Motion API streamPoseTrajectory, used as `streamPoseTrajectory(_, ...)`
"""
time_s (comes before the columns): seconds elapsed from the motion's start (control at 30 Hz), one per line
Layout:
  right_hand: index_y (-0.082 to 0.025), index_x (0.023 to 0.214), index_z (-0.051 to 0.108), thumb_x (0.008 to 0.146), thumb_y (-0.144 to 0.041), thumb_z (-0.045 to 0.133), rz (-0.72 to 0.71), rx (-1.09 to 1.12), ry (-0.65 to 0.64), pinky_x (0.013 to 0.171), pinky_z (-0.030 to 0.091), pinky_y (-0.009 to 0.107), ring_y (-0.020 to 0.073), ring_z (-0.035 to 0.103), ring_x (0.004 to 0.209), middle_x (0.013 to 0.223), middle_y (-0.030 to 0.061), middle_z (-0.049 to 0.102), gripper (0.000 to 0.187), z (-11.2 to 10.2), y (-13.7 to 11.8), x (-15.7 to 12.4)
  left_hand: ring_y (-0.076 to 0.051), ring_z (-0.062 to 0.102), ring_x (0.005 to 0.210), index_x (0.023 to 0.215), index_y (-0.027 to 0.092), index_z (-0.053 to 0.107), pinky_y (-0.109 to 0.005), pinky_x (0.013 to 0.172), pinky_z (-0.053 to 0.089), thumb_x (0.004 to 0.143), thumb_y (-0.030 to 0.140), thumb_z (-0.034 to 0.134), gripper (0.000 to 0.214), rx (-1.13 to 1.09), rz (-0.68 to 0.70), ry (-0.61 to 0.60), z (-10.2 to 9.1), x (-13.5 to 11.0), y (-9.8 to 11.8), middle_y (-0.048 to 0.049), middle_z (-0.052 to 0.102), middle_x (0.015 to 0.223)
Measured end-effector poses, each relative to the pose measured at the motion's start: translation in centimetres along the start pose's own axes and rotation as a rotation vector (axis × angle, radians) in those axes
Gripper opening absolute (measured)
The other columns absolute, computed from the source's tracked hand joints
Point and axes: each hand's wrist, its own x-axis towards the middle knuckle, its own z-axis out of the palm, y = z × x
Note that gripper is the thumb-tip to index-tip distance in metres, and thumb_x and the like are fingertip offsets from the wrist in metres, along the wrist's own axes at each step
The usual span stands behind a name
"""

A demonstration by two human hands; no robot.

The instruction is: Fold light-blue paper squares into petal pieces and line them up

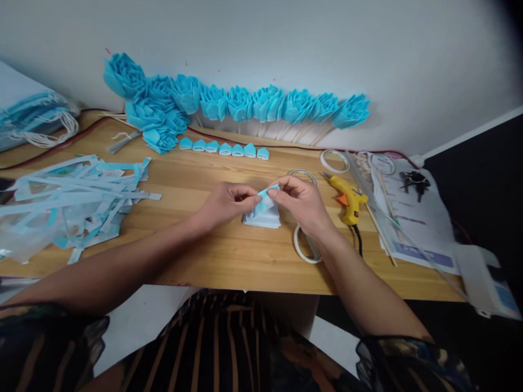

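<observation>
Between both hands is a small folded light-blue piece of fabric or paper [265, 199]. My left hand [229, 202] pinches its left end between thumb and fingers. At its upper right, my right hand [300, 201] grips the edge with thumb and fingertips. Just below the piece, a stack of pale square sheets [262, 219] lies on the wooden table [229, 256]. Rolls of tape, one at the back [303, 175] and one in front [304, 247], are partly hidden by my right hand and forearm.
Blue handmade flowers [267, 103] lean along the wall, with several small folded blue petals [224, 148] in a row before them. Cut strips [90, 196] heap up at left. A yellow glue gun [347, 198], another tape roll [334, 161] and keys [414, 181] lie at right.
</observation>
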Motion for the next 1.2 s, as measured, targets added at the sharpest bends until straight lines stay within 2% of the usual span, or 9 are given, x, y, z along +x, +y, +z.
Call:
streamPoseTrajectory(0.23,-0.022,0.085,0.069,0.079,-0.036,0.075,-0.110,-0.067,0.040,0.058,0.041,0.025,0.0104,0.050,0.062,0.069,-0.0035,0.057,0.016,0.1,0.3,-0.1,-0.007,0.050,0.046,0.076,0.014,0.070,-0.018,0.046,0.039,0.083,0.035,0.066,0.022,-0.039,-0.088,0.006,-0.1,0.2,0.1,0.0025,0.058,0.051)
streamPoseTrajectory(0.4,-0.025,0.086,0.069,0.082,-0.024,0.068,-0.306,-0.335,0.071,0.075,0.050,0.033,0.0164,0.060,0.077,0.083,0.0000,0.069,0.004,0.1,-0.6,-0.5,-0.007,0.050,0.044,0.067,0.014,0.066,-0.018,0.045,0.039,0.080,0.037,0.069,0.026,-0.120,-0.122,0.032,-0.2,0.5,-0.2,0.0016,0.059,0.050)
streamPoseTrajectory(0.5,-0.027,0.084,0.070,0.082,-0.013,0.059,-0.469,-0.449,0.046,0.085,0.049,0.039,0.0198,0.064,0.088,0.091,0.0011,0.072,0.017,0.1,-0.7,-0.5,-0.007,0.050,0.044,0.066,0.014,0.066,-0.019,0.045,0.039,0.077,0.043,0.073,0.031,-0.183,-0.132,0.041,-0.3,0.6,-0.5,0.0008,0.061,0.052)
streamPoseTrajectory(0.57,-0.027,0.084,0.070,0.082,-0.011,0.057,-0.525,-0.476,0.035,0.088,0.049,0.041,0.0205,0.065,0.091,0.095,0.0013,0.073,0.021,0.0,-0.6,-0.4,-0.007,0.051,0.044,0.066,0.014,0.066,-0.019,0.046,0.040,0.075,0.046,0.074,0.034,-0.220,-0.139,0.042,-0.3,0.6,-0.7,0.0003,0.061,0.053)
streamPoseTrajectory(1.03,-0.027,0.084,0.069,0.081,-0.010,0.057,-0.506,-0.496,0.002,0.088,0.049,0.040,0.0207,0.067,0.094,0.099,0.0003,0.074,0.021,0.0,-0.3,-0.4,-0.006,0.050,0.047,0.071,0.015,0.069,-0.018,0.047,0.040,0.077,0.053,0.074,0.039,-0.156,-0.069,0.018,-0.6,0.6,-0.8,0.0008,0.061,0.055)
streamPoseTrajectory(1.2,-0.027,0.083,0.069,0.081,-0.012,0.057,-0.468,-0.505,-0.012,0.091,0.049,0.041,0.0214,0.067,0.096,0.101,-0.0001,0.074,0.020,0.2,-0.4,-0.4,-0.007,0.050,0.045,0.073,0.015,0.070,-0.018,0.045,0.040,0.076,0.052,0.074,0.038,-0.139,-0.091,0.033,-0.5,0.5,-0.5,0.0016,0.059,0.052)
